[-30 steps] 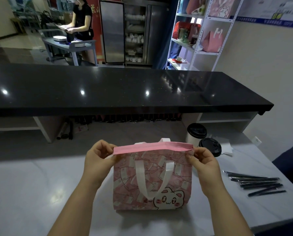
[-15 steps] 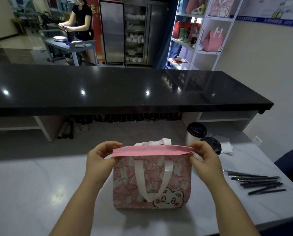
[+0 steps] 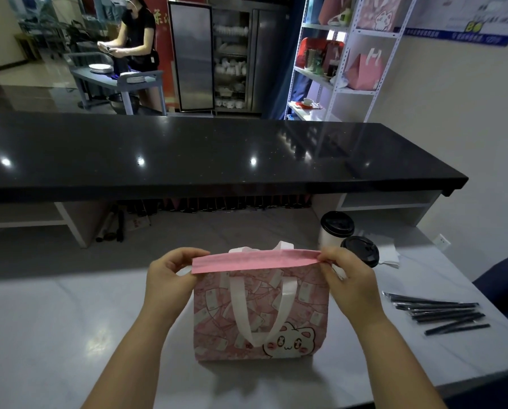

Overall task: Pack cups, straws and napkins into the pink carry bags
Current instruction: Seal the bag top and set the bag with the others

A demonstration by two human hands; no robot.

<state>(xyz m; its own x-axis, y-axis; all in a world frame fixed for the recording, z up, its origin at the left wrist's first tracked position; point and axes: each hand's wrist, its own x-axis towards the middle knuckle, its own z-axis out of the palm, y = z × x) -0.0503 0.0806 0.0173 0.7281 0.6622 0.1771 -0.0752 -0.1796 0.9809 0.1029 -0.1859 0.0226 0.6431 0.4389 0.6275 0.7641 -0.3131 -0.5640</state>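
A pink carry bag [image 3: 258, 314] with a white cat print and white handles stands upright on the pale counter in front of me. My left hand [image 3: 170, 278] pinches the left end of its folded pink top edge. My right hand [image 3: 347, 278] pinches the right end. Behind the bag on the right stand two white cups with black lids, one farther back [image 3: 335, 228] and one nearer [image 3: 362, 250], partly hidden by my right hand. White napkins [image 3: 390, 253] lie just right of the cups. Several black wrapped straws [image 3: 441, 312] lie on the counter at the right.
The pale counter [image 3: 55, 320] ends close at the right and front. A raised black bar top [image 3: 188, 154] runs across behind it. A white shelf unit [image 3: 344, 54] with pink bags stands at the back right. A person [image 3: 134, 42] works at a far table.
The bag's top fold has been pressed flatter and sits slightly lower. Both hands stay pinched on its ends, the right one shifted a little toward the cups.
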